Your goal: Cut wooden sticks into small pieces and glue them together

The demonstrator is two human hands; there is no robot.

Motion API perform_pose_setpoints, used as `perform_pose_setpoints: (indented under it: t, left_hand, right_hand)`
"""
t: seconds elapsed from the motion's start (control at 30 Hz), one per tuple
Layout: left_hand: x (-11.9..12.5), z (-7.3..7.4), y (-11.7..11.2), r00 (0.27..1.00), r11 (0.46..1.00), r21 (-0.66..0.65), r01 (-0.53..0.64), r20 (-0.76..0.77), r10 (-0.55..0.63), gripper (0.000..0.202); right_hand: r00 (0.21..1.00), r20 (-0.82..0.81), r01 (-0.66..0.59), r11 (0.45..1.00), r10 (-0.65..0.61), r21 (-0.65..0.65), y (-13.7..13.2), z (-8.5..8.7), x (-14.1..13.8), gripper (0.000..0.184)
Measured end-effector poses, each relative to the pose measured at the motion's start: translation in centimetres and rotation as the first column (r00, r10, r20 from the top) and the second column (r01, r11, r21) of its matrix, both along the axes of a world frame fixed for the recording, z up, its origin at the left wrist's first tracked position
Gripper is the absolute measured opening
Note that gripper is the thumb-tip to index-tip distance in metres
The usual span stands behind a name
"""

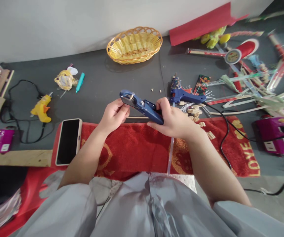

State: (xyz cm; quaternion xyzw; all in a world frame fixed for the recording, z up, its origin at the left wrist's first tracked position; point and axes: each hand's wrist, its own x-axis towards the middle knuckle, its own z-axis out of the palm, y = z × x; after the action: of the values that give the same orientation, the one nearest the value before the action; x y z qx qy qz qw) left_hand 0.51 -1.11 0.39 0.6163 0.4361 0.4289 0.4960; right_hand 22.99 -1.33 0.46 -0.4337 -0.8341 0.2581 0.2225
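My right hand (172,120) grips the handles of a blue cutter (142,105) held above a red mat (137,148). My left hand (114,115) is closed in a pinch at the cutter's metal jaw, where a small wooden stick piece (131,96) sits. A thin wooden stick (137,117) lies under my hands. Several small cut wooden pieces (197,115) are heaped on the mat to the right.
A blue glue gun (181,93) with a black cord lies behind my right hand. A phone (68,141), a yellow glue gun (41,108), a yellow basket (135,44), a teal marker (80,82) and craft sticks (250,85) surround the mat. A purple box (277,135) sits right.
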Motion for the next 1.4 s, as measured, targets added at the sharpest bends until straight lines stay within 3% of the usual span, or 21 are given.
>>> perform_pose_setpoints:
  t: [0.4,0.87,1.23,1.4]
  left_hand:
    - [-0.2,-0.5,0.1,0.997,0.997,0.079,-0.017,-0.076,0.023,0.038]
    - [-0.3,-0.5,0.3,0.999,0.999,0.008,-0.033,-0.026,0.033,0.039]
    - [-1.0,-0.9,0.7,0.980,0.993,0.101,-0.064,-0.182,0.082,0.038]
    - [-1.0,-0.7,0.7,0.993,0.998,0.009,-0.055,-0.102,0.056,0.041]
  right_hand:
    - [0.999,0.032,0.032,0.999,-0.031,-0.018,-0.1,-0.3,-0.2,0.038]
    - [0.997,0.046,0.054,0.998,-0.055,0.016,-0.2,-0.5,-0.7,0.033]
    - [0.989,0.138,0.044,0.999,-0.047,0.024,-0.5,-0.4,-1.2,0.029]
    - [0.990,0.130,0.055,0.998,-0.059,0.032,-0.4,-0.6,-1.2,0.029]
